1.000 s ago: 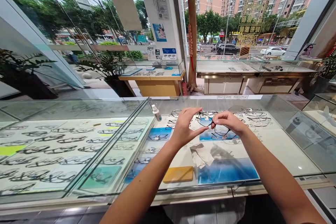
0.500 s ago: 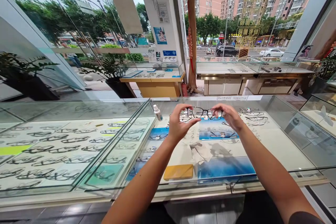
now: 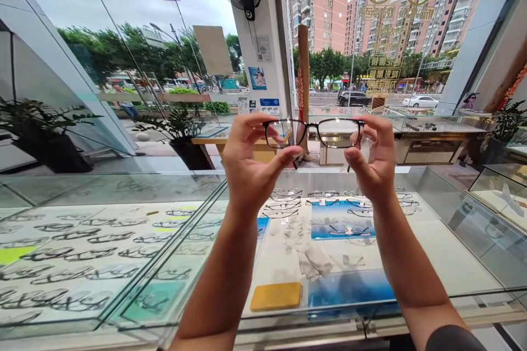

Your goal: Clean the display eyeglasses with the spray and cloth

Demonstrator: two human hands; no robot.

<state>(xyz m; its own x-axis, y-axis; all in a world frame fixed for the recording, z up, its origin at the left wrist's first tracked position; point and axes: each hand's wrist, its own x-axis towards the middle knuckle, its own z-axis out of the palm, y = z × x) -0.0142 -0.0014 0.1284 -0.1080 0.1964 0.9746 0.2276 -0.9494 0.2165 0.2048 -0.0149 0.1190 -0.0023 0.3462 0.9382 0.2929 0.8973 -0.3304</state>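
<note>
Black thin-rimmed eyeglasses (image 3: 312,125) with clear rectangular lenses (image 3: 334,133): raised between left hand (image 3: 249,159) and right hand (image 3: 376,158), each pinching an outer end. Presumably light, stiff, fragile; grip frame ends, avoiding lenses.

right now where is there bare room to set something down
The pale stretch between the right forearm and right glass wall looks bare, but may be under glass. Crowded: the left rows of eyeglasses, the frames below the held glasses, and around the yellow block and grey cloth.
</note>
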